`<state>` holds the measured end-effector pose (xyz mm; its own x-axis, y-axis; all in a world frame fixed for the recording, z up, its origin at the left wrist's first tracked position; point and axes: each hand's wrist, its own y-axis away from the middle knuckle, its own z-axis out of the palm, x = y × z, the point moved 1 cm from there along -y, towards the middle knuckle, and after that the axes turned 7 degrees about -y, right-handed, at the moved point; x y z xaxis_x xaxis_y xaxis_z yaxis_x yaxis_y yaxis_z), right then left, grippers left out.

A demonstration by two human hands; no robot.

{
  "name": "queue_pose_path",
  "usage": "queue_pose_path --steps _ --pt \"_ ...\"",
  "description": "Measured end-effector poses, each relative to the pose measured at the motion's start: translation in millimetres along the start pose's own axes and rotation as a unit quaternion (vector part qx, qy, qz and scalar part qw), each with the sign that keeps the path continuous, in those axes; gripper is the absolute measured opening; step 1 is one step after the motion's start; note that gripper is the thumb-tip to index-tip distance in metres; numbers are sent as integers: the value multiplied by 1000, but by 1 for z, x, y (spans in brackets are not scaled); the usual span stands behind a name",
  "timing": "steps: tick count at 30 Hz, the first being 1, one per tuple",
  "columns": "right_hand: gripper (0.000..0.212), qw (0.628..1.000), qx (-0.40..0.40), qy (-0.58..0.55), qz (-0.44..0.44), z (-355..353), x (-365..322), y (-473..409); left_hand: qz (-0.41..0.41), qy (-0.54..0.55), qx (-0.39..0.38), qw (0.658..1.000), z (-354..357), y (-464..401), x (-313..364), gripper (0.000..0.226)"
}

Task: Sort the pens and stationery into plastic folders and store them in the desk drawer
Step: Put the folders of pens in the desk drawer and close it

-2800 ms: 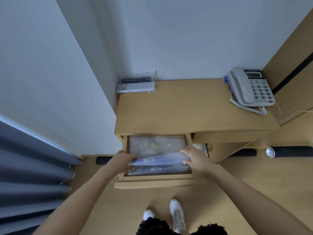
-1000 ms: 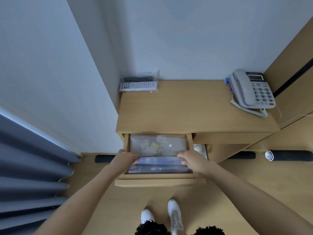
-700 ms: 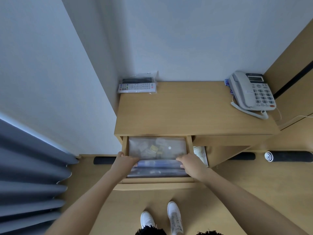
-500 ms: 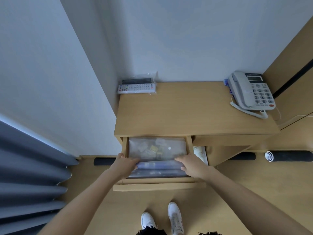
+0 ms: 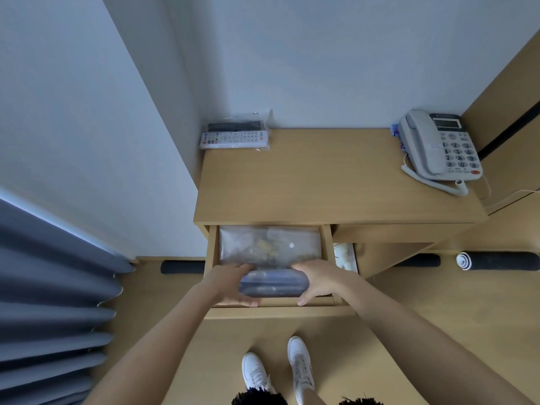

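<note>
Pen folder (image 5: 274,285) now lower in the drawer (image 5: 328,247), hands closer together.
Left hand (image 5: 230,283) at 9 o'clock and right hand (image 5: 318,280) at 3 hold its ends, fingers seemingly curled round; it overlaps the stationery folder (image 5: 268,244), so storing is nearly done.

**Numbers on the phone**

The phone (image 5: 441,147) on the desk has number keys. The numbers 2, 5, 7, 8, 9 and 0 can be read. The remote (image 5: 234,138) has buttons, but their marks are too small to read.
</note>
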<state>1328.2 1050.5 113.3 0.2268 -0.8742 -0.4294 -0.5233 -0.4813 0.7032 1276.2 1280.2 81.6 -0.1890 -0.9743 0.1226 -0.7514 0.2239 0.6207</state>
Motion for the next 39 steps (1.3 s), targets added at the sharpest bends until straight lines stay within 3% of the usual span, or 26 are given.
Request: queue_pose_path --steps 6,11,16,21,25,29,36,39 --pt "83 999 27 -36 -2 4 7 -3 -12 23 -11 1000 -8 0 2 88" --pt "74 1000 -3 -31 5 0 7 -8 -14 78 -54 995 -11 -8 -1 89" --pt "67 999 -39 -21 13 -2 6 -11 -15 44 -84 995 -11 -15 -3 93" --pt "74 998 -62 -14 28 -1 6 -13 -24 58 -108 992 -11 -15 -3 95" --pt "71 999 -37 -12 16 2 5 -8 -22 53 -89 994 -13 -8 -1 90" --pt "82 1000 -22 -10 8 5 5 -5 -31 42 -85 995 -13 -11 0 86" --pt "70 1000 -2 -26 7 3 7 -11 -38 105 -112 987 -8 -10 0 91" --pt "78 999 -8 -37 15 3 7 -14 -33 93 -112 989 -7 -4 3 92"
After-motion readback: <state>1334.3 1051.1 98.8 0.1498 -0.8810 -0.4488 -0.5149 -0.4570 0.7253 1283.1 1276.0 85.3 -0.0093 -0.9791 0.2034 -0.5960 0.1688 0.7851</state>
